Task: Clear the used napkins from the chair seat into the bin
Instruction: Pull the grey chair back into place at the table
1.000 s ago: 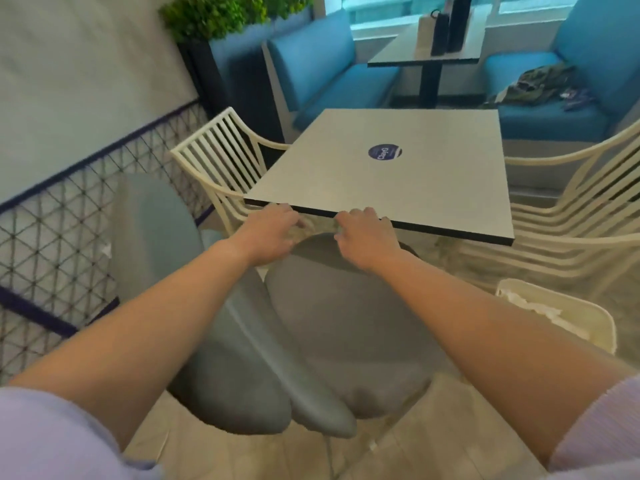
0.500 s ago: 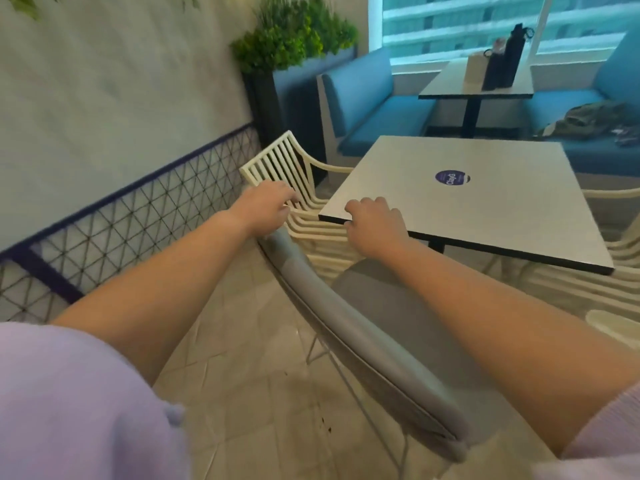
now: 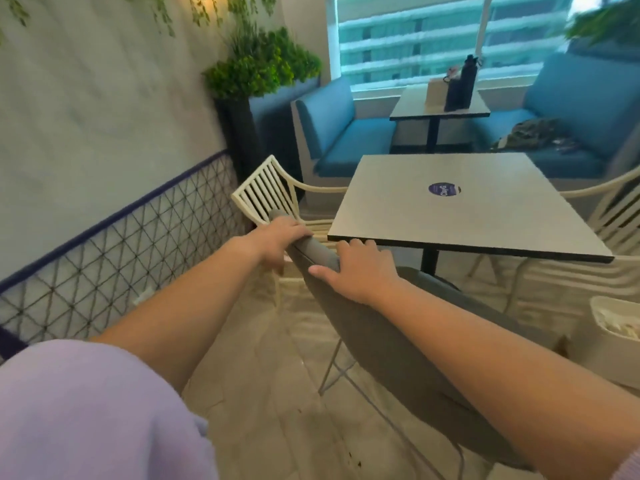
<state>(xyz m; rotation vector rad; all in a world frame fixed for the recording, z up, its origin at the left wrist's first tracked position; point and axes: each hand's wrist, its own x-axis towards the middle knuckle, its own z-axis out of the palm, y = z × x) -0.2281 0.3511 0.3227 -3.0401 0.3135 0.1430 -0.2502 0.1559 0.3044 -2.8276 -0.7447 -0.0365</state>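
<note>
A grey upholstered chair (image 3: pixel 374 327) stands in front of me, its seat partly under the grey table (image 3: pixel 467 209). My left hand (image 3: pixel 277 239) grips the top edge of the chair's backrest. My right hand (image 3: pixel 360 268) is closed over the same edge a little nearer the table. No napkins show on the visible part of the seat. A white bin (image 3: pixel 614 337) with white crumpled paper inside stands on the floor at the right edge.
White slatted chairs stand at the table's far left (image 3: pixel 266 194) and right (image 3: pixel 616 216). A wall with a wire lattice panel (image 3: pixel 121 251) runs along the left. Blue sofas, a second table with dark bottles (image 3: pixel 460 83) and a planter are behind.
Both hands left the seat front and took hold of the backrest top. The view swung left and upward; the chair now appears turned edge-on, and the bin slid to the right edge.
</note>
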